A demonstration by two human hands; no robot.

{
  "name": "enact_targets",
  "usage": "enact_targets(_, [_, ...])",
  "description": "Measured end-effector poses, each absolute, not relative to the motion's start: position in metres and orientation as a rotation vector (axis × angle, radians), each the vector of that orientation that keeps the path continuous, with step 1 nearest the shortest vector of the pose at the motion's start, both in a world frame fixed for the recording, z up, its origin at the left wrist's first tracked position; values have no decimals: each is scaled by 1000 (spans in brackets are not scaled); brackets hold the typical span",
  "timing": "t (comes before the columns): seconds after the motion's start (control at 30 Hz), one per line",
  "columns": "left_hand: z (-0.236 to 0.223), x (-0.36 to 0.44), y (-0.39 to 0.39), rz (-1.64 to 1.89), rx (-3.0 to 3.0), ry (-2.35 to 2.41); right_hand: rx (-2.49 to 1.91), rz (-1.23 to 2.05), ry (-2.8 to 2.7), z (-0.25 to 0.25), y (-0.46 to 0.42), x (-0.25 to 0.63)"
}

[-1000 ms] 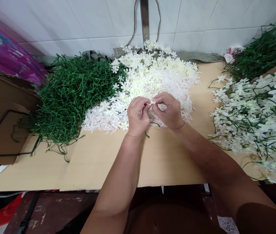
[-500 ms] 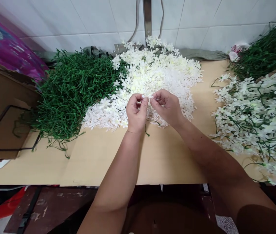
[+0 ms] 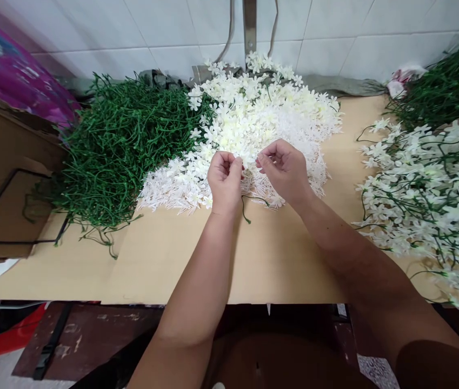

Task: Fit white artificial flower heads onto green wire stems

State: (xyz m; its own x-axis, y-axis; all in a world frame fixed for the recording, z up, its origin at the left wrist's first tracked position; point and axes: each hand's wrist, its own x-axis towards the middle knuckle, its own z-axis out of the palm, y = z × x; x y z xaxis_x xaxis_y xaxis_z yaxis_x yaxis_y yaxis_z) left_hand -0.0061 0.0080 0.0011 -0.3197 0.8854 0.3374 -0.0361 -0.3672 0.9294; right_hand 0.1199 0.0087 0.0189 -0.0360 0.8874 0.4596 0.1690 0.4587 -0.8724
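Observation:
My left hand [image 3: 226, 181] is closed in a pinch over the front of a pile of white artificial flowers [image 3: 237, 135]. Whatever sits between its thumb and fingers is too small to make out. A thin green stem [image 3: 246, 212] curves out just below that hand, and I cannot tell if it hangs from it or lies on the board. A short gap to the right, my right hand [image 3: 284, 167] also has thumb and forefinger together, over white pointed pieces [image 3: 306, 132]. White flowers behind its fingertips hide what they hold, if anything.
A heap of green plastic stems [image 3: 127, 146] lies left of the flowers, beside a cardboard box [image 3: 2, 178]. On the right are stemmed white flowers [image 3: 427, 200] and more green stems [image 3: 448, 92]. Cardboard [image 3: 172, 259] covers the table; a tiled wall [image 3: 172, 32] stands behind.
My hands have drawn apart; their fingertips were nearly together at a small white piece. The right hand has moved a little right and up. The view has shifted slightly.

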Motion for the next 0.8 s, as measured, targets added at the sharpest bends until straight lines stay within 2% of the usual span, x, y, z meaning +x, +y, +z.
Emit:
enact_targets(0.2, [1, -10, 12, 1730, 1176, 1213, -960, 749, -1548, 25, 8, 122])
enact_targets(0.8, [-5, -8, 11, 1639, 1339, 1157, -1028, 356, -1785, 15, 12, 122])
